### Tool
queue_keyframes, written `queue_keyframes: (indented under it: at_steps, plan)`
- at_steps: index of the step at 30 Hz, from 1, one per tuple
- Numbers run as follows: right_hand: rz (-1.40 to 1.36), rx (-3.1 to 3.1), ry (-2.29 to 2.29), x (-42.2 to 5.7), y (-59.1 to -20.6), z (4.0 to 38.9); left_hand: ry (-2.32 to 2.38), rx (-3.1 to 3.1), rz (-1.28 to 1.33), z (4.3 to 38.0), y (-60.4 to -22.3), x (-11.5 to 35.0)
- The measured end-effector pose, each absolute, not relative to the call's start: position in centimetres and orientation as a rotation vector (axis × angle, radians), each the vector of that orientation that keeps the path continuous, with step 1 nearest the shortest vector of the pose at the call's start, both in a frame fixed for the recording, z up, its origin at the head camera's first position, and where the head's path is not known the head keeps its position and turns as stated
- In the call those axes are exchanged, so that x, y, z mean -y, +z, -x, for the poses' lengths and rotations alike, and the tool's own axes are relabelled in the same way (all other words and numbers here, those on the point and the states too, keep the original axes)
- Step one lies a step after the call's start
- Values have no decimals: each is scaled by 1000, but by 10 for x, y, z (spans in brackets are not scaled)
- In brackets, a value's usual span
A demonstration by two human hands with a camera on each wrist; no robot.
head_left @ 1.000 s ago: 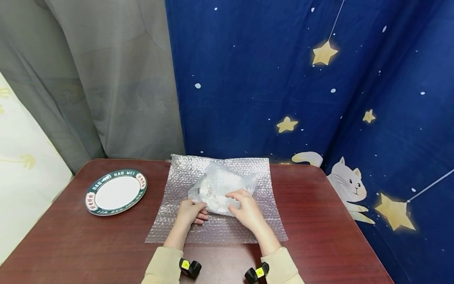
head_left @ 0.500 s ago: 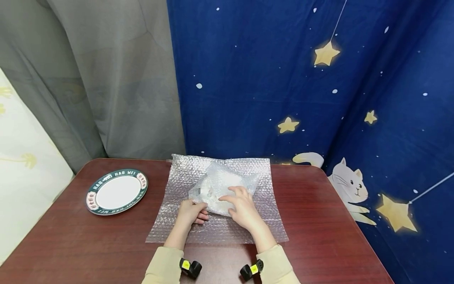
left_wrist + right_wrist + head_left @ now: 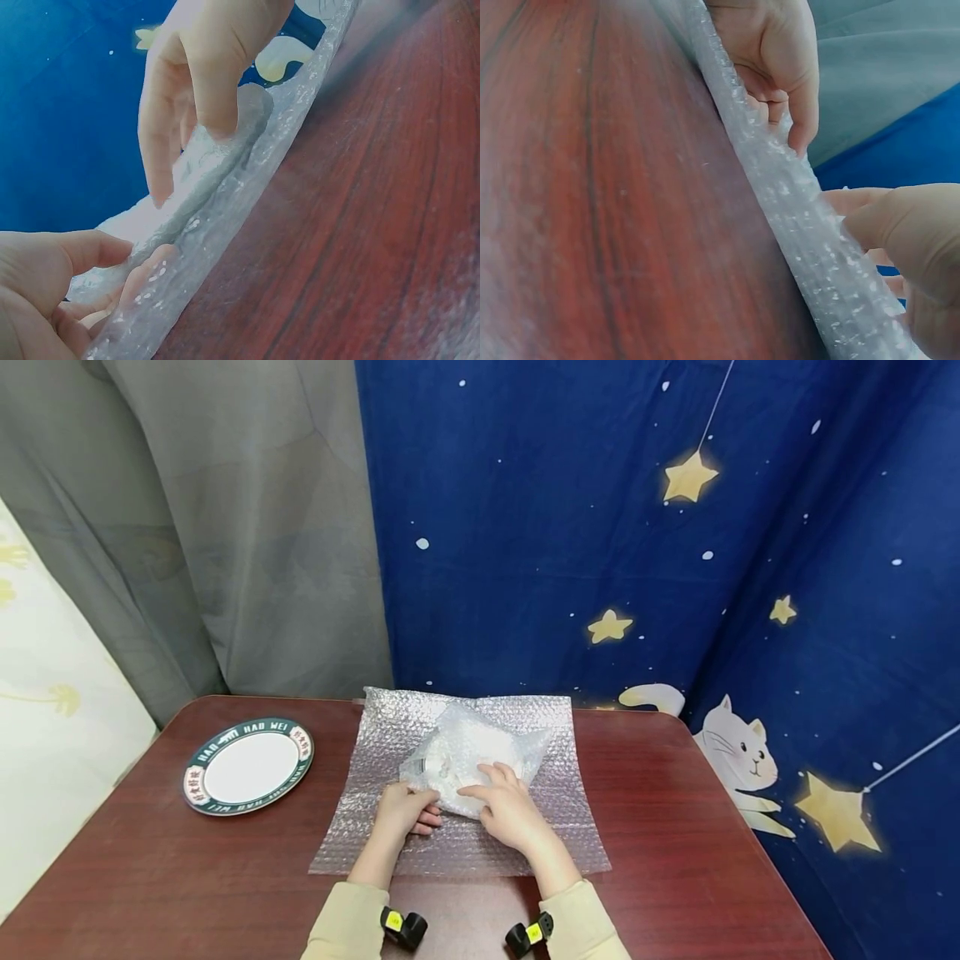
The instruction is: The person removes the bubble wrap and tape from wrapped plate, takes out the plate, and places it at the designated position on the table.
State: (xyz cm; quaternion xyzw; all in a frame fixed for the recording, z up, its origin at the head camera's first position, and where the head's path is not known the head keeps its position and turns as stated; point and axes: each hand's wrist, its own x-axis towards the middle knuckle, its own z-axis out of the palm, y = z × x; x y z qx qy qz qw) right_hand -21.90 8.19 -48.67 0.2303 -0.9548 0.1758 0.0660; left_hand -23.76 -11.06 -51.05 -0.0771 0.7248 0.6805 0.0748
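Indoors, a left hand (image 3: 405,810) pinches a parcel (image 3: 480,745) by its edge, the right hand (image 3: 513,810) spread on top; a slackened pinch might unwrap it.

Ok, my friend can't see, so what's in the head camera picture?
A person's left hand and right hand handle a white bundle in clear bubble wrap, on a shiny bubble-wrap sheet over a dark red wooden table. A flat white plate with a green rim lies at left. A grey curtain and starry blue curtain hang behind.
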Motion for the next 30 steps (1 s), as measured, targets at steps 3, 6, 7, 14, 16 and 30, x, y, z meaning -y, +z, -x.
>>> queue_keyframes:
  at_steps: [3, 6, 7, 14, 16, 30]
  plan:
    - [-681, 2900, 532, -81, -488, 218, 2044, -2168, 230, 238, -510, 111]
    - [-674, 2902, 536, -82, -490, 219, 2050, -2163, 222, 238, -510, 111]
    - [-671, 2900, 537, -82, -490, 219, 2052, -2162, 218, 238, -510, 111]
    - [-678, 2878, 582, -83, -493, 221, 2058, -2148, 233, 238, -509, 111]
    - [-677, 2873, 616, -83, -492, 221, 2055, -2152, 231, 238, -510, 111]
    - [-668, 2856, 778, -84, -491, 221, 2036, -2168, 227, 239, -511, 111]
